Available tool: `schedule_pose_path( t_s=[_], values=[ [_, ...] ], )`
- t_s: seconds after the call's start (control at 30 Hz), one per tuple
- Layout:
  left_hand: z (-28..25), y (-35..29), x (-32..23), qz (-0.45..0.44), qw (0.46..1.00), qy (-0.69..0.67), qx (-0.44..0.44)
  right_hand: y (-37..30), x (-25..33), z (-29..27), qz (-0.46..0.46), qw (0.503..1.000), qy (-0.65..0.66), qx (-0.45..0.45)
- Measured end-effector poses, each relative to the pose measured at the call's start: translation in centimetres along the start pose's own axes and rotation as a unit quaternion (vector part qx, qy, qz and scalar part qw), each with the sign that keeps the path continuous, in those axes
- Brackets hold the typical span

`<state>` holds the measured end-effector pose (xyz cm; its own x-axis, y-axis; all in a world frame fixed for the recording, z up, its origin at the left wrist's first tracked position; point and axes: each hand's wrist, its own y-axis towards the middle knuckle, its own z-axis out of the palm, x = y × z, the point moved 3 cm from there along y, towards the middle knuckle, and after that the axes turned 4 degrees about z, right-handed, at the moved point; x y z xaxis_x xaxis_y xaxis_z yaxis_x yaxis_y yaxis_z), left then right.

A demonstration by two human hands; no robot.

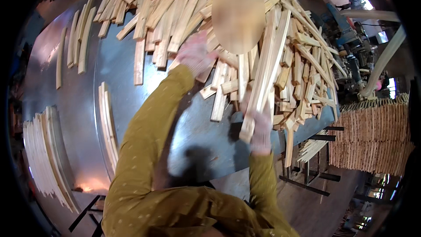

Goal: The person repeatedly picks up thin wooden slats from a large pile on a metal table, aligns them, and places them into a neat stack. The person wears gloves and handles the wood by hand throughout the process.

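presently, nearest the body, a mustard-brown, pale-flecked fabric sleeve [151, 127] runs up to each hand. the right hand [262, 127], in a pinkish-white knit glove and slightly blurred, is closed around the lower part of some long, pale, squared wooden strips [262, 74], which slant up and away over the heap; their exact count cannot be told. left hand [196, 52], in a similar glove, is released, fingers spread at the heap's near edge; whether it presses on any piece cannot be told. beneath: a blue-grey, shiny sheet-metal table [120, 61]. on its left side, a slim upright-lying group of pale strips [109, 125], and beside it a thicker row of whitish wooden strips [46, 156]. farther, a loose heap of short tan wooden pieces [302, 68] spreads across the table's far side. off to the right, a tall layered stack of brownish wooden slats [370, 136].
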<state>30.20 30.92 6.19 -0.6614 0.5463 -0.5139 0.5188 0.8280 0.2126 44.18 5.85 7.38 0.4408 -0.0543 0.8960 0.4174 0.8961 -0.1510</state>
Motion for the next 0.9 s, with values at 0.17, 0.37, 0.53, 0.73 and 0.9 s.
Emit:
schedule_pose_path(
  t_s=[0.17,0.37,0.53,0.73,0.9],
  values=[
    [6.1,8.6,-2.2,-0.08,0.993,0.053,0.063,-6.9,1.2,-3.2,-0.033,0.999,-0.004,-0.026],
    [-2.2,-11.0,2.9,-0.197,0.929,-0.266,0.167,-5.5,-1.1,-2.3,0.045,0.998,0.007,0.034],
    [-5.9,-35.0,1.1,-0.369,0.645,-0.669,0.031,-7.9,-11.6,3.1,0.305,0.926,0.08,0.207],
    [-2.8,-49.1,4.3,-0.473,0.698,-0.526,-0.112,-16.7,-23.6,9.4,0.411,0.879,0.076,0.231],
    [-5.1,-50.4,6.4,-0.494,0.862,0.097,0.055,-19.8,-26.9,15.4,0.195,0.832,-0.402,0.33]
  ],
)
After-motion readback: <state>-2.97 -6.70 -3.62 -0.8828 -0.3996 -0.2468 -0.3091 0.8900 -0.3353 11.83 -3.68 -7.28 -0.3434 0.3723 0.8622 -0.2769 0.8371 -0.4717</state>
